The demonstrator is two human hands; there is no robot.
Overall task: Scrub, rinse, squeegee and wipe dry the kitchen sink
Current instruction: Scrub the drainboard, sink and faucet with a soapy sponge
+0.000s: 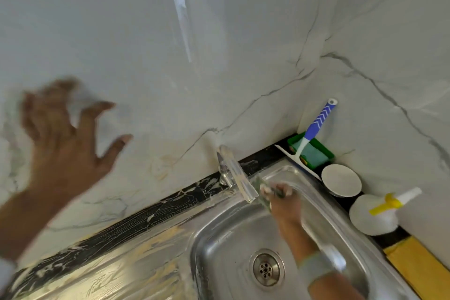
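Here, right hand [280, 193] gripping scrub pad [264, 193] under tap [237, 175], left hand [65, 129] spread

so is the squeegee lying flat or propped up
Propped up. The squeegee stands in the corner, its blade down across the green tray and the sink edge, its blue handle leaning up against the marble wall.

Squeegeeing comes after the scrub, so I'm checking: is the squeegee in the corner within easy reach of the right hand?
Probably yes. The right hand, gripping a scrub pad by the faucet, is near the squeegee, whose handle leans free against the wall. It must drop the pad first.
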